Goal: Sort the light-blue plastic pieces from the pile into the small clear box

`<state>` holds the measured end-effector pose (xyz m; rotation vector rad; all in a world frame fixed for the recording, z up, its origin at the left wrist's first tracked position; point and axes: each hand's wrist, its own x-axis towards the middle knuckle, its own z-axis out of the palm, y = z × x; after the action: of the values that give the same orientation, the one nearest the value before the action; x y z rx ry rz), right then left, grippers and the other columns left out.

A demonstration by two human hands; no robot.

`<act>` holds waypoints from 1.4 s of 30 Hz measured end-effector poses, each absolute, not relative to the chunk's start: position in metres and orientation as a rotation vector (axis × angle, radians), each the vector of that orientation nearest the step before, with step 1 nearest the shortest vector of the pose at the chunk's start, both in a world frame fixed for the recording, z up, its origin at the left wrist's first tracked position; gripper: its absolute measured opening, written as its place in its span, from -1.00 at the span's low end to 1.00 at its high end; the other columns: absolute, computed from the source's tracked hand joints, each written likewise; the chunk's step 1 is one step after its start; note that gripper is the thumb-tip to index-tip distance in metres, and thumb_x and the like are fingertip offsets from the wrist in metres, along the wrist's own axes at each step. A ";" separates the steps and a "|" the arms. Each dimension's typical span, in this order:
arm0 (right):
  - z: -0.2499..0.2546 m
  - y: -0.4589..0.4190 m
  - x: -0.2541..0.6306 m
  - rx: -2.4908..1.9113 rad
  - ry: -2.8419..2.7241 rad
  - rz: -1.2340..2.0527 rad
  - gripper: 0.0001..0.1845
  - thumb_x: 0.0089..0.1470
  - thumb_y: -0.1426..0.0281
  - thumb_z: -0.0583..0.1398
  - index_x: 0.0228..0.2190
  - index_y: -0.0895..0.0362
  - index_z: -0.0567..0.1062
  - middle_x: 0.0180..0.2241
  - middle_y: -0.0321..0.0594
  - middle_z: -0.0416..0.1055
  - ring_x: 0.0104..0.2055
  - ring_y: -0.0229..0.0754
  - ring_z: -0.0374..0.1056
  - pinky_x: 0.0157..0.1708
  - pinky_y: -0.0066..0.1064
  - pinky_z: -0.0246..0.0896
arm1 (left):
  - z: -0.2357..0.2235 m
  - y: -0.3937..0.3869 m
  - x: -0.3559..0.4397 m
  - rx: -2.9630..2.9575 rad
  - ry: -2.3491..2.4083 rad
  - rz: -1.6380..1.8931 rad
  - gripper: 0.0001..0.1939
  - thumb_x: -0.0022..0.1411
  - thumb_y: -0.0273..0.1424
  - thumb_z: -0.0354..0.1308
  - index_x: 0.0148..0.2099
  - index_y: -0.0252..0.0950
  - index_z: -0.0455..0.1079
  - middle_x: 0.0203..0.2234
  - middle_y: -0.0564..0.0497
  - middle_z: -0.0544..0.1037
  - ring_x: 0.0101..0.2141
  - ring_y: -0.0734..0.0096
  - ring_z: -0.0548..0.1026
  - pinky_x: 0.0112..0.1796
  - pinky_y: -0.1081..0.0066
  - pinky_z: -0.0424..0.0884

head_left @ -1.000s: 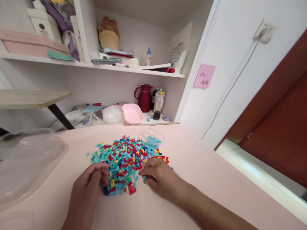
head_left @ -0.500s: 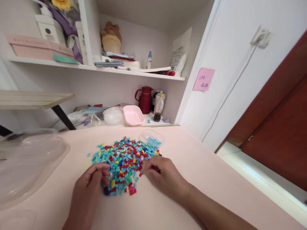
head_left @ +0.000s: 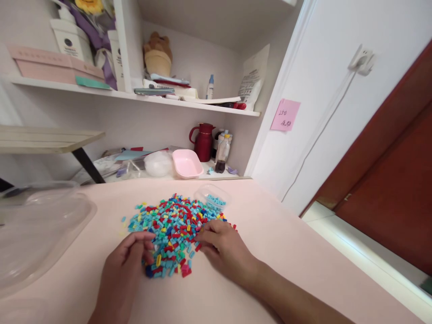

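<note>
A heap of small coloured bricks (head_left: pixel 173 222), mostly light blue with red, yellow and green, lies on the pale pink table (head_left: pixel 276 243). My left hand (head_left: pixel 126 261) rests at the heap's near left edge, fingers curled and pinched onto bricks I cannot single out. At the heap's near right edge, my right hand (head_left: pixel 224 247) has its fingertips bent down among the bricks. A small clear tub (head_left: pixel 213 196) with light blue bricks in it stands just behind the heap on the right.
A large clear plastic lid (head_left: pixel 37 229) lies at the left. Behind the table are a pink dish (head_left: pixel 187 163), a dark red jug (head_left: pixel 203 141), bottles (head_left: pixel 222 150) and cluttered shelves. A white wall with a pink note (head_left: pixel 285 115) and a red-brown door (head_left: pixel 394 180) stand at the right.
My right hand has slid a little left along the heap's near edge, fingertips staying in the bricks. My left hand has barely moved.
</note>
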<state>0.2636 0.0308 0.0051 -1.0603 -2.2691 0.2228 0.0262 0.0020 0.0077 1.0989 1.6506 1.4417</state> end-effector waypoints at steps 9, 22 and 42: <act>0.010 0.033 0.267 -1.105 -2.261 0.334 -0.71 -0.11 0.70 0.18 -0.41 0.09 0.50 -0.35 -0.29 0.50 -0.23 -0.21 0.39 -0.22 -0.42 0.21 | 0.006 0.001 0.025 1.146 1.662 1.426 -0.73 0.03 -0.17 0.06 -0.32 -0.20 0.46 -0.57 0.11 0.46 -0.50 0.38 0.42 -0.47 0.43 0.33; 0.019 0.032 0.273 -1.163 -2.086 0.487 -0.74 -0.06 0.66 0.18 -0.41 0.06 0.48 -0.36 -0.35 0.50 -0.23 -0.21 0.37 -0.16 -0.38 0.18 | 0.001 0.004 0.024 1.100 1.648 1.459 -0.70 -0.02 -0.14 0.10 -0.32 -0.22 0.47 -0.57 0.09 0.49 -0.53 0.36 0.43 -0.50 0.41 0.34; 0.032 0.062 0.312 -1.139 -1.565 0.360 -0.78 0.17 0.39 0.11 -0.23 0.07 0.56 -0.24 -0.19 0.52 -0.18 -0.12 0.42 -0.14 -0.25 0.29 | 0.005 0.005 0.023 1.117 1.651 1.456 -0.72 -0.02 -0.15 0.12 -0.33 -0.21 0.47 -0.56 0.08 0.51 -0.48 0.34 0.46 -0.43 0.40 0.38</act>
<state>0.3120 0.0624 0.0323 -1.1388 -1.5648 0.3605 0.0228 0.0047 0.0051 1.1175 1.6511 1.4562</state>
